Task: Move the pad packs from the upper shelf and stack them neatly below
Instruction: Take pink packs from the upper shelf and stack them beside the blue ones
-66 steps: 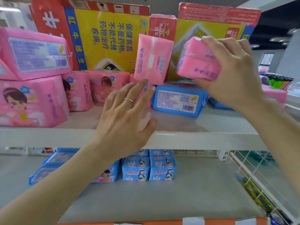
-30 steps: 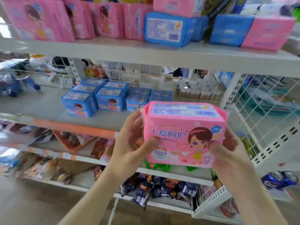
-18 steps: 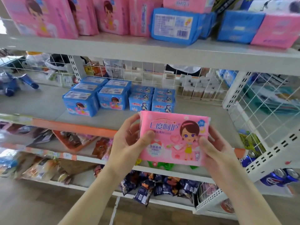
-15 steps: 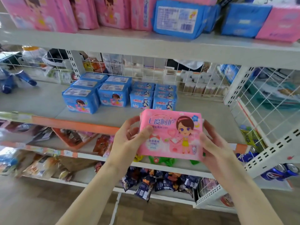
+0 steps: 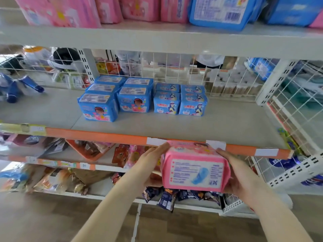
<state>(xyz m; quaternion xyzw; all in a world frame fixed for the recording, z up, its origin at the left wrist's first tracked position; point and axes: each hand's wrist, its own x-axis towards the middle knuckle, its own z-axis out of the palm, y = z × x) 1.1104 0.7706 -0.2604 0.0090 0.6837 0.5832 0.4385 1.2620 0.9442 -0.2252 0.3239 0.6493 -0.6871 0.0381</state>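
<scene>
Carrying step, mid-transfer: pink pad pack [image 5: 194,169] held between both hands, just in front of and slightly below the orange front edge of the lower shelf [image 5: 227,126], not yet over the shelf surface. Left hand [image 5: 152,165] flat against the pack's left end, fingers fairly straight and pressing inward; right hand [image 5: 239,177] cupped along the right end and underside, fingers wrapping the far side. No contact with the shelf visible.

Pack tipped so the printed back panel with the pad diagram faces up toward the camera; cartoon front face turned away toward the shelf, only its top strip showing. Long axis running left to right, roughly parallel to the shelf edge.

Next move, by judgement: lift over the orange lip, push forward onto the bare grey surface right of the blue pad packs [image 5: 143,98], then stand upright with the cartoon face outward to match those rows. More pink packs [image 5: 108,9] waiting on the upper shelf [image 5: 157,41].
</scene>
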